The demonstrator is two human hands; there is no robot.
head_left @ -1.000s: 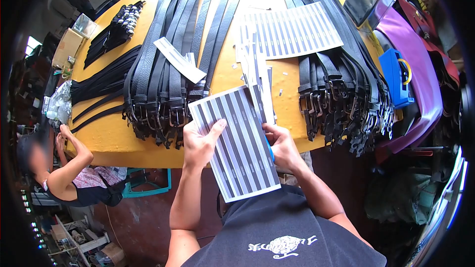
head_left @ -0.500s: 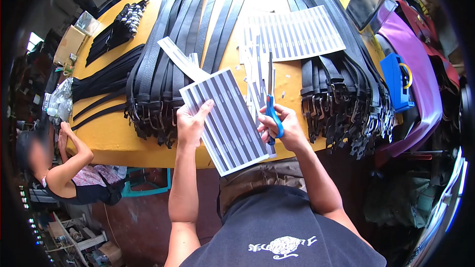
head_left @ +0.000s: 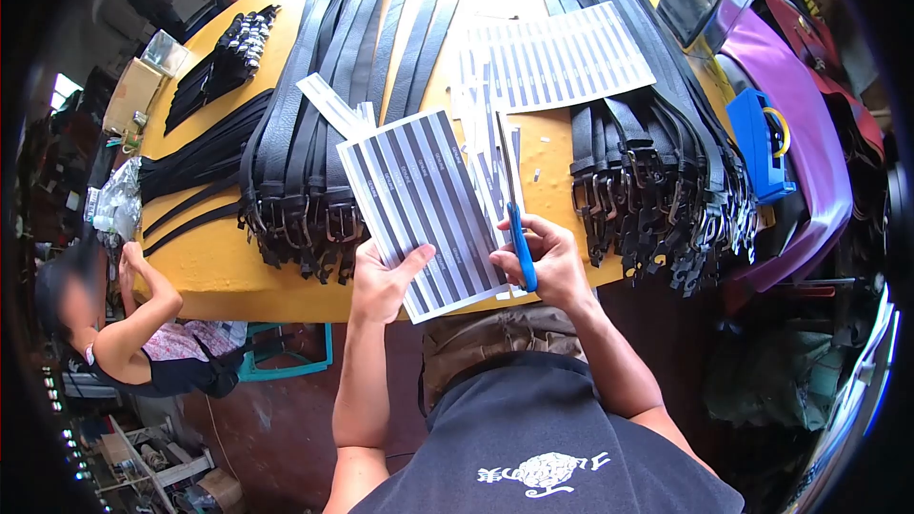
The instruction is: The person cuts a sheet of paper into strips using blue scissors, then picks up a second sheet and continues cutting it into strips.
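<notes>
My left hand (head_left: 386, 284) grips the lower left edge of a striped label sheet (head_left: 424, 209), thumb on top; the sheet tilts over the table's front edge. In my right hand (head_left: 550, 262) are blue-handled scissors (head_left: 522, 252), fingers round the handles, blades pointing away from me to the right of the sheet. The blades look closed or nearly so. Beneath and beside them lie cut label strips (head_left: 486, 167). A second striped sheet (head_left: 562, 57) lies farther back on the table. White paper strips (head_left: 333, 107) rest on the belts behind the held sheet.
Black belts with buckles (head_left: 305, 200) are heaped left of centre, and another belt pile (head_left: 657, 190) lies to the right. A blue box (head_left: 760, 148) and purple material (head_left: 814, 152) are at the right edge. A co-worker (head_left: 133, 324) sits at the left, hands at a plastic bag (head_left: 119, 200).
My left hand has moved right and down along the sheet's edge, and the sheet has shifted slightly left and up. The scissors have turned edge-on in my right hand.
</notes>
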